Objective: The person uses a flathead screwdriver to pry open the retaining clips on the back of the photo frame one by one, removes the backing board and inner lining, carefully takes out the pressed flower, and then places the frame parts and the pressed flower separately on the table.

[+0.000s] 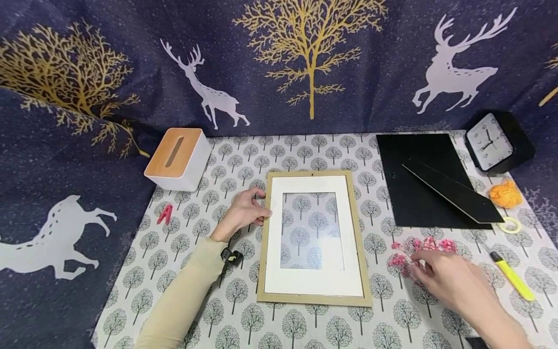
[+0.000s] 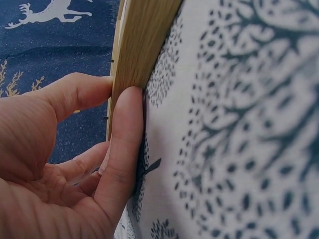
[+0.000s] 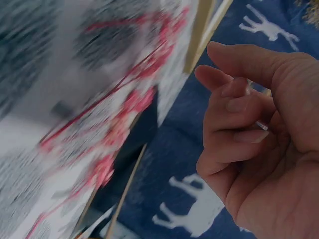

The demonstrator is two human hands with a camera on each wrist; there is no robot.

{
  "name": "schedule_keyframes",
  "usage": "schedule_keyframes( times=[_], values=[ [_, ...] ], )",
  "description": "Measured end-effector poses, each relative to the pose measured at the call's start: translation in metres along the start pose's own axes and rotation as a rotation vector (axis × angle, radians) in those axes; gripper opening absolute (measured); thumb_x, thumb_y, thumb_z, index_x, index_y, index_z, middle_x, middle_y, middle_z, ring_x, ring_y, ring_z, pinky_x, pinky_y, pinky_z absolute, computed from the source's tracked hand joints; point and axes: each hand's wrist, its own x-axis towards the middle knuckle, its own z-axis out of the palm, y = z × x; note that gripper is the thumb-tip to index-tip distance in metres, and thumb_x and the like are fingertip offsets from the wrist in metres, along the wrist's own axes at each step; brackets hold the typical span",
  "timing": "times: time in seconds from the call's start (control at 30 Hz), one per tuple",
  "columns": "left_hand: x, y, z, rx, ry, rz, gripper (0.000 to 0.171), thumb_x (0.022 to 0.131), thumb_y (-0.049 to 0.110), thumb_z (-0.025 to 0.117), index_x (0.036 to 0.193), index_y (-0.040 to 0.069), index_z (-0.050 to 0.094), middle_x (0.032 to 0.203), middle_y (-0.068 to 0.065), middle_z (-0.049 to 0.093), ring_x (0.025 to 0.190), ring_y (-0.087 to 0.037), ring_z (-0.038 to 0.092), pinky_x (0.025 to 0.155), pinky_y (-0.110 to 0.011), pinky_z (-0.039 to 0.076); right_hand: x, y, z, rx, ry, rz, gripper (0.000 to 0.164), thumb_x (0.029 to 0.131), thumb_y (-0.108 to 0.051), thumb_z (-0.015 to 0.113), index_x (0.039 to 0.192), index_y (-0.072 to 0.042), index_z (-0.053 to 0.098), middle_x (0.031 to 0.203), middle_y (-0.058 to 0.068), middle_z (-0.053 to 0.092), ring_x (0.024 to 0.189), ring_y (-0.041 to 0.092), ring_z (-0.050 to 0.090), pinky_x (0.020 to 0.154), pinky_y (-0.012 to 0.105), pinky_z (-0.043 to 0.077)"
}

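Note:
A light wooden picture frame (image 1: pixel 367 271) with a white mat (image 1: pixel 314 283) and a see-through middle lies on the patterned cloth. My left hand (image 1: pixel 245 208) pinches its left edge; in the left wrist view the thumb and a finger press on the wood (image 2: pixel 133 55). Over the pink dried flower sprigs (image 1: pixel 429 244) at the right hovers my right hand (image 1: pixel 451 276). Seen from the right wrist, its fingers curl round a thin shiny thing (image 3: pixel 261 125), mostly hidden, whose kind I cannot tell. The sprigs (image 3: pixel 122 119) lie apart from that hand there, blurred.
Behind the sprigs lies a black backing board (image 1: pixel 418 194) with its stand strip raised. A black clock (image 1: pixel 497 140), orange yarn (image 1: pixel 505 194), pale yellow ring (image 1: pixel 509 225) and yellow-handled tool (image 1: pixel 514 278) are at the right. A tissue box (image 1: pixel 178 160) and red letter A (image 1: pixel 165 214) stand left.

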Motion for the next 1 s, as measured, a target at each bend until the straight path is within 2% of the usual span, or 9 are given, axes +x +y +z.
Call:
schedule_keyframes(
  times=[0.03,0.13,0.27,0.4,0.5,0.67,0.77,0.9,1.0],
  values=[
    [-0.001,0.0,0.0,-0.002,0.003,0.0,0.06,0.091,0.002,0.084,0.145,0.005,0.058,0.097,-0.011,0.07,0.071,-0.019,0.075,0.071,-0.031,0.071,0.002,-0.005,0.001,-0.001,0.014,-0.022,0.014,0.091,-0.02,0.087,0.104,-0.018,0.082,0.07,-0.012,0.059,0.061,0.002,0.041,0.05,0.024,0.036],
    [-0.002,0.001,0.0,-0.006,0.007,0.003,0.059,0.091,0.002,0.084,0.144,0.005,0.058,0.097,-0.011,0.07,0.071,-0.018,0.075,0.071,-0.031,0.071,0.01,-0.021,0.005,0.003,0.041,-0.087,0.013,0.088,-0.02,0.089,0.099,-0.019,0.082,0.075,-0.012,0.069,0.062,-0.001,0.048,0.051,0.023,0.045],
    [-0.003,0.001,0.0,-0.022,0.011,-0.005,0.058,0.091,0.0,0.083,0.143,0.004,0.058,0.096,-0.011,0.069,0.071,-0.018,0.075,0.072,-0.03,0.071,0.018,-0.042,0.011,0.02,0.027,-0.139,0.013,0.088,-0.021,0.09,0.098,-0.02,0.082,0.084,-0.009,0.075,0.067,0.002,0.056,0.054,0.024,0.051],
    [-0.004,0.003,0.0,-0.022,0.017,-0.01,0.058,0.091,0.0,0.083,0.143,0.004,0.059,0.096,-0.01,0.068,0.07,-0.018,0.075,0.071,-0.03,0.071,0.022,-0.06,0.017,0.032,0.049,-0.214,0.016,0.086,-0.018,0.09,0.099,-0.018,0.081,0.08,-0.01,0.07,0.064,-0.001,0.053,0.052,0.016,0.045],
    [-0.005,0.003,-0.001,-0.016,0.016,-0.007,0.058,0.091,0.001,0.084,0.143,0.005,0.059,0.096,-0.009,0.068,0.07,-0.017,0.074,0.071,-0.03,0.071,0.025,-0.071,0.022,0.027,0.061,-0.282,0.018,0.084,-0.017,0.092,0.099,-0.019,0.082,0.081,-0.01,0.071,0.064,-0.003,0.055,0.054,0.014,0.046],
    [-0.005,0.003,-0.001,-0.009,0.017,-0.008,0.059,0.09,0.002,0.084,0.144,0.006,0.06,0.096,-0.007,0.066,0.07,-0.017,0.074,0.069,-0.029,0.07,0.028,-0.086,0.033,0.062,-0.03,-0.379,0.016,0.086,-0.017,0.09,0.1,-0.018,0.083,0.082,-0.01,0.071,0.062,-0.006,0.049,0.052,0.014,0.044],
    [-0.004,0.002,-0.001,-0.004,0.019,-0.004,0.058,0.09,0.002,0.084,0.144,0.006,0.06,0.096,-0.007,0.066,0.07,-0.017,0.074,0.068,-0.029,0.07,0.03,-0.092,0.037,0.088,-0.09,-0.416,0.012,0.088,-0.016,0.088,0.092,-0.023,0.079,0.078,-0.014,0.065,0.061,-0.007,0.043,0.052,0.015,0.04],
    [-0.003,0.002,-0.001,-0.03,0.014,-0.011,0.059,0.09,0.0,0.084,0.144,0.005,0.06,0.095,-0.008,0.066,0.069,-0.017,0.074,0.07,-0.03,0.071,0.031,-0.098,0.04,0.113,-0.157,-0.449,0.03,0.09,-0.014,0.084,0.074,-0.029,0.064,0.069,-0.019,0.051,0.059,-0.007,0.037,0.051,0.014,0.037],
    [-0.003,0.003,-0.001,-0.041,0.012,-0.019,0.06,0.09,0.0,0.084,0.145,0.005,0.059,0.095,-0.009,0.068,0.068,-0.017,0.074,0.071,-0.031,0.071,0.032,-0.1,0.041,0.13,-0.189,-0.464,0.036,0.091,-0.013,0.083,0.07,-0.029,0.059,0.066,-0.02,0.049,0.058,-0.007,0.036,0.051,0.013,0.037]
  ],
)
